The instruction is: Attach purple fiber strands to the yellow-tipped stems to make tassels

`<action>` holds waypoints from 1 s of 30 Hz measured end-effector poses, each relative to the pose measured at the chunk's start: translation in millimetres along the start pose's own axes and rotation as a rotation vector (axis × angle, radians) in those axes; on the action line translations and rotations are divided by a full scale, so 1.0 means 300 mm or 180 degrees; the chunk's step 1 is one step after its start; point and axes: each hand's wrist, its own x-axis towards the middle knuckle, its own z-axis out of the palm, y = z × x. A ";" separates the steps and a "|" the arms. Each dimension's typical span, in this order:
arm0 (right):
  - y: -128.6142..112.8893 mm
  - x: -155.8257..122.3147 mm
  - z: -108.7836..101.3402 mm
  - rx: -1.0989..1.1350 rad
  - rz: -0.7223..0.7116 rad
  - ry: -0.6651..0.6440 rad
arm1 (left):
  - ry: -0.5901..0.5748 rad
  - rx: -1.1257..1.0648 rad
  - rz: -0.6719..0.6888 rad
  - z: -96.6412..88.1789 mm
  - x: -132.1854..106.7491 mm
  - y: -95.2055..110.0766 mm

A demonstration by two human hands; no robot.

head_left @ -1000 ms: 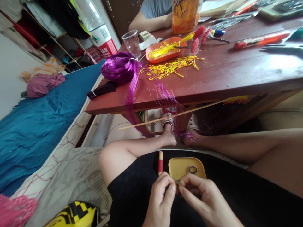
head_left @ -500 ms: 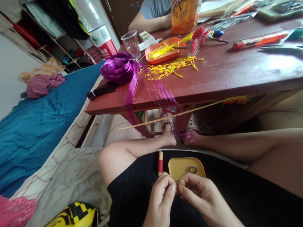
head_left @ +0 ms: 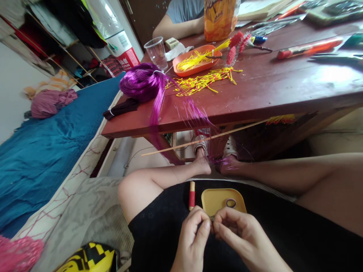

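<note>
My left hand and my right hand meet above my lap, fingertips pinched close together. Something small and dark sits between them, too little of it showing to name. Just beyond the fingers lies a yellow tray, partly covered by my hands, with a dark ring in it. Left of the tray rests a spool of red thread on a pale stick-like core. Purple strands hang from a bundle on the table edge down toward my feet.
On the red-brown table are yellow stamen-like stems, an orange dish, a clear cup and an orange bottle. A thin wooden stick crosses below the table edge. Another person's arm rests at the far side.
Both hands keep the same pinched pose in the same place. The view has shifted very slightly; nothing else visibly moved.
</note>
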 end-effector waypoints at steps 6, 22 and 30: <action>0.006 -0.001 0.006 -0.0097 -0.0051 0.0065 | -0.0060 0.0020 -0.0091 -0.004 0.001 0.006; -0.002 -0.007 0.004 -0.0561 -0.0278 0.0158 | 0.0000 0.0004 -0.0099 0.000 -0.002 0.014; 0.003 0.000 -0.003 0.0245 -0.0027 -0.0022 | 0.0047 -0.0217 -0.0095 0.000 0.001 0.007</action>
